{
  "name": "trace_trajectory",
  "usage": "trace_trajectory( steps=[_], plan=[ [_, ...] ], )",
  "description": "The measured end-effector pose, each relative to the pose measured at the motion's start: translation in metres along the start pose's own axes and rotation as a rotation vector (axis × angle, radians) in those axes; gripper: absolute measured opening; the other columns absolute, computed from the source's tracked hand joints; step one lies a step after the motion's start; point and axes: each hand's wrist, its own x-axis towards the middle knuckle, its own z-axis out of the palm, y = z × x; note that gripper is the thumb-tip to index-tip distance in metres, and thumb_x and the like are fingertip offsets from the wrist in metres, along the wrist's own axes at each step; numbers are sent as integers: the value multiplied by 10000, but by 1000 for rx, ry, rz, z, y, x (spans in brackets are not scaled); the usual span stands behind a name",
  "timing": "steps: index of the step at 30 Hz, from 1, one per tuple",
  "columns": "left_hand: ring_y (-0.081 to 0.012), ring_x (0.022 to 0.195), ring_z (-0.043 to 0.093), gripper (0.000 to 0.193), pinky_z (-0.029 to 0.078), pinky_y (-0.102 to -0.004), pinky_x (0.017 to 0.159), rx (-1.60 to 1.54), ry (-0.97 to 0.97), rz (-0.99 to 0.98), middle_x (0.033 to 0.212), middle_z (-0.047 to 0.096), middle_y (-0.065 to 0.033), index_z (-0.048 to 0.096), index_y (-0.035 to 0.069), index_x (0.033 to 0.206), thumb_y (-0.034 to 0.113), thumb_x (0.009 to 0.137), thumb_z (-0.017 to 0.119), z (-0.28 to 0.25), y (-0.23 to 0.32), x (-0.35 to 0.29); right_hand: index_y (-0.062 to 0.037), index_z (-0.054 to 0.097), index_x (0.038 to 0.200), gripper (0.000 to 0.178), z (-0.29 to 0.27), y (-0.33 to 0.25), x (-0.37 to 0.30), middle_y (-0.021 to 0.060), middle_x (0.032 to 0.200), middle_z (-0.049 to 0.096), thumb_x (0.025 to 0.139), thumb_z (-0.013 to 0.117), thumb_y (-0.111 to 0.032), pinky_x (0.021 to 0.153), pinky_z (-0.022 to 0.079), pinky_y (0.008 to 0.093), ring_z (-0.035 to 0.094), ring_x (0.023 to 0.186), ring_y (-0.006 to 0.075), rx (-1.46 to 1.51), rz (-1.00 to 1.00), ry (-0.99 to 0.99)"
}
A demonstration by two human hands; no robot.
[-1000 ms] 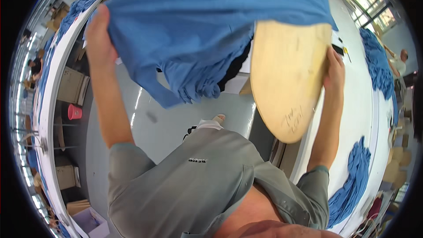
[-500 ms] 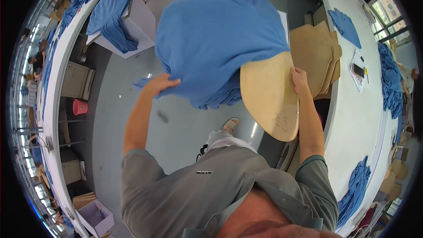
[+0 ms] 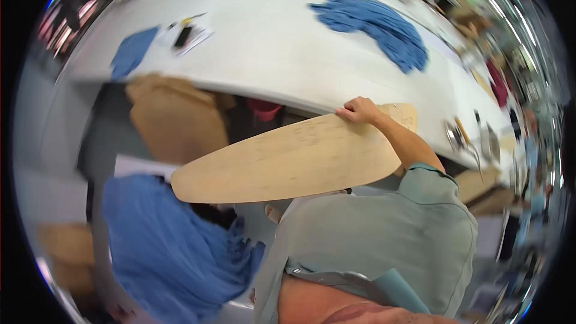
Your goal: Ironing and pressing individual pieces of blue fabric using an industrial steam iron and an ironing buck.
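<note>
My right hand (image 3: 359,111) is closed over the upper edge of a long, pale wooden board (image 3: 288,159), close to its broader end. The board lies slantwise in front of me, bare of cloth, with faint pencil-like marks on its face. Its rounded narrow tip reaches left, just above a heap of blue cloth (image 3: 174,252) at the lower left. Whether tip and cloth touch, I cannot tell. My left hand does not show; the left arm is out of sight too.
A long white table (image 3: 264,42) runs across ahead, bearing a crumpled blue garment (image 3: 378,27), a folded blue piece (image 3: 133,53) and a black phone (image 3: 183,37) on paper. Below stand brown boards (image 3: 174,120) and a red bin (image 3: 264,110). Metal tools (image 3: 459,135) lie at right.
My view has swung right toward the white table. The board, earlier partly under blue cloth, is now bare in my right hand. My left hand, earlier at the cloth, has left view.
</note>
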Motion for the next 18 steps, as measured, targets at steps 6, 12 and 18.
trace_trajectory(
  steps=[6, 12, 18],
  plan=[
    [-356, 855, 650, 380, 508, -409, 764, 347, -562, 271, 988, 693, -195, 639, -22, 1141, 302, 953, 577, 67, 100, 122, -50, 604, 655, 624, 19, 67, -89, 82, 631, 603, 920, 500, -605, 614, 451, 356, 521, 600, 272, 80, 554, 190],
    [-350, 869, 653, 350, 511, -398, 777, 782, -796, 374, 1006, 693, -185, 641, -19, 1117, 287, 960, 574, 174, 256, 146, -54, 607, 681, 552, 33, 178, -72, 79, 679, 607, 921, 546, -547, 638, 463, 355, 550, 635, 267, 269, 736, 283],
    [-272, 846, 641, 260, 513, -359, 754, 433, -744, 720, 995, 688, -147, 641, -26, 1086, 194, 975, 557, 331, 515, 156, -63, 646, 929, 297, 53, 308, -9, 95, 916, 604, 911, 637, -360, 736, 489, 354, 592, 794, 276, 372, 544, 533]
  ],
)
